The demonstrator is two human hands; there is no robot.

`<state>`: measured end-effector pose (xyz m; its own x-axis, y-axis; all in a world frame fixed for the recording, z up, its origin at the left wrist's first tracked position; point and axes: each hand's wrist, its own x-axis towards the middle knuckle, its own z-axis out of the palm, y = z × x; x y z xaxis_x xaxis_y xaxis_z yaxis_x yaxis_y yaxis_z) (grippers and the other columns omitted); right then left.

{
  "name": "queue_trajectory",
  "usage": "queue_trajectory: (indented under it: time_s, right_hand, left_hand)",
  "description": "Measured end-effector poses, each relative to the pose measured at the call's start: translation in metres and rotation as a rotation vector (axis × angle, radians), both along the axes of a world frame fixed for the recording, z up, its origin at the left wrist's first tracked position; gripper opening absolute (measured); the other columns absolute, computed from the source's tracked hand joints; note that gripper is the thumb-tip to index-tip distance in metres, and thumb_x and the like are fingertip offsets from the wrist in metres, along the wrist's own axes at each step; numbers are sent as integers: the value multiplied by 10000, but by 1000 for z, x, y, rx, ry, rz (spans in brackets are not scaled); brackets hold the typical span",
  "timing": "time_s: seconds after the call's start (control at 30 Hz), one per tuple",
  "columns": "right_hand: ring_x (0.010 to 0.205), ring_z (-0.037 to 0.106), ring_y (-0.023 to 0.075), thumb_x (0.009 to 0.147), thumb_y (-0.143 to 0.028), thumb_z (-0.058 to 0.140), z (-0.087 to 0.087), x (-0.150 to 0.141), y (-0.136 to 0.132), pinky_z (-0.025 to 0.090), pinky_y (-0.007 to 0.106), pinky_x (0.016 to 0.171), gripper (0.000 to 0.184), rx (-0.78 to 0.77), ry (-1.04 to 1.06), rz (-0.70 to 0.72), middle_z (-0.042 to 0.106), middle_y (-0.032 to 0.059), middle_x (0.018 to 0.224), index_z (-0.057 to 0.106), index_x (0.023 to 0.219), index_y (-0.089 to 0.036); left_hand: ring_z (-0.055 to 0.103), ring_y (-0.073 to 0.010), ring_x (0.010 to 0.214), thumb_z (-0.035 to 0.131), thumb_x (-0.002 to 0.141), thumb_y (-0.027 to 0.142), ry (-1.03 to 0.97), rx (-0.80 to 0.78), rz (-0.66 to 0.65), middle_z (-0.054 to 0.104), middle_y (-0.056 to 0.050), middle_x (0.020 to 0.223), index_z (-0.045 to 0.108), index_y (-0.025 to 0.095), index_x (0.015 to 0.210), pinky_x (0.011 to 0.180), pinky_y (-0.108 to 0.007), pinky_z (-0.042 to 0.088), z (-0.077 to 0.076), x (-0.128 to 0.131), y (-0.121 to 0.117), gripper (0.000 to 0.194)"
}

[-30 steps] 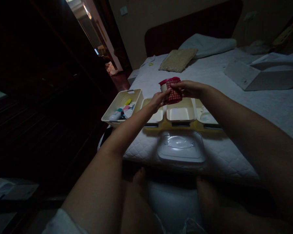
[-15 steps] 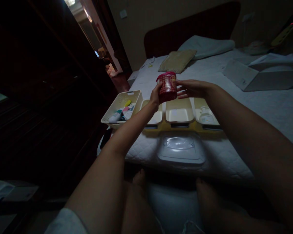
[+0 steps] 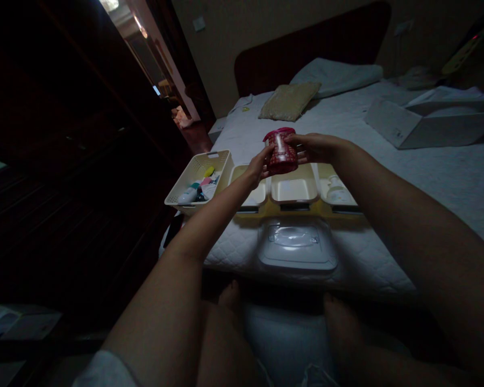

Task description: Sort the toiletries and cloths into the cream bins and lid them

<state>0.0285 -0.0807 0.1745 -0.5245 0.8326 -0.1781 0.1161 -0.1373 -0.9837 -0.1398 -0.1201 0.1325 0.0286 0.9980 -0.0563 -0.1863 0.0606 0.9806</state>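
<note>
A red patterned canister (image 3: 281, 153) with a pink-red lid is held up above the bed between both hands. My left hand (image 3: 261, 164) grips its left side, and my right hand (image 3: 306, 146) is closed on its right side with the thumb across the front. Below it three cream bins stand in a row: the left bin (image 3: 250, 201), the middle bin (image 3: 294, 192), and the right bin (image 3: 339, 198), which has a clear pump bottle (image 3: 335, 189) in it. What the left bin contains is partly hidden by my left arm.
A cream basket (image 3: 177, 188) with bottles and small items stands left of the bins. In front lies a translucent lid (image 3: 298, 255) on the mattress edge. A white open box (image 3: 423, 126) sits at the right; a beige cushion (image 3: 289, 101) lies further back.
The canister has come slightly down and to the right. My right hand, whose fingers were spread beside it, now grips it; my left hand still holds it.
</note>
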Motion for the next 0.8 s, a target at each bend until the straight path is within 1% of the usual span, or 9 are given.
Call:
queue_trajectory:
  time_s: [0.1,0.2,0.37,0.43,0.53,0.57,0.63,0.73,0.8]
  right_hand:
    - [780,636,171,790,-328,607,0,-1,0,546,339,766,254,22,-28,-34,651,81,871,587,988,-170]
    - [752,628,166,781,-337,609,3,-3,-3,545,340,745,239,53,-65,-85,645,76,852,588,948,-167]
    - [744,605,161,755,-334,638,9,-12,-10,525,356,757,201,182,-186,-187,633,66,794,577,841,-162]
    - [777,603,180,731,-337,664,9,-16,-10,519,368,754,231,250,-234,-229,629,67,792,572,847,-159]
    - [813,606,217,655,-374,733,8,-22,-8,517,378,728,367,340,-312,-283,630,80,815,567,893,-149]
    - [814,608,223,637,-392,746,8,-24,-7,516,375,719,406,360,-325,-280,632,85,822,567,906,-147]
    - [806,616,224,637,-425,743,9,-26,-6,515,364,707,432,377,-313,-225,641,87,833,575,925,-151]
    - [806,627,214,665,-417,729,13,-25,-7,509,350,721,389,351,-255,-101,656,75,837,598,932,-166]
    - [818,629,212,666,-391,737,15,-23,-9,504,355,744,370,321,-219,-36,662,67,834,612,939,-175]
  left_hand:
    - [616,-232,947,620,668,546,7,-27,13,663,-91,925,586,185,997,827,-349,488,-1,-2,-2,489]
    - [618,-227,955,597,700,531,14,-39,15,669,-82,912,575,193,1020,835,-345,482,0,-1,-4,466]
    - [607,-223,988,582,734,490,11,-55,46,665,-83,925,565,197,1038,863,-334,470,6,2,-6,423]
    - [595,-227,1012,580,738,487,-13,-56,56,659,-89,953,562,198,1050,874,-333,466,8,4,-5,426]
    - [574,-236,1055,548,756,518,-51,-61,75,645,-82,1009,550,211,1074,884,-348,461,10,8,-6,442]
    - [567,-240,1069,533,764,531,-61,-63,83,639,-77,1026,545,216,1080,887,-355,459,11,9,-6,446]
    - [554,-247,1091,516,770,549,-81,-64,85,627,-72,1051,540,222,1086,890,-370,454,12,10,-7,455]
    - [552,-256,1084,529,758,553,-114,-69,72,621,-76,1051,542,216,1080,884,-387,453,12,6,-6,466]
    - [564,-259,1049,553,738,552,-137,-76,79,630,-76,1016,546,217,1073,869,-395,458,10,2,-4,474]
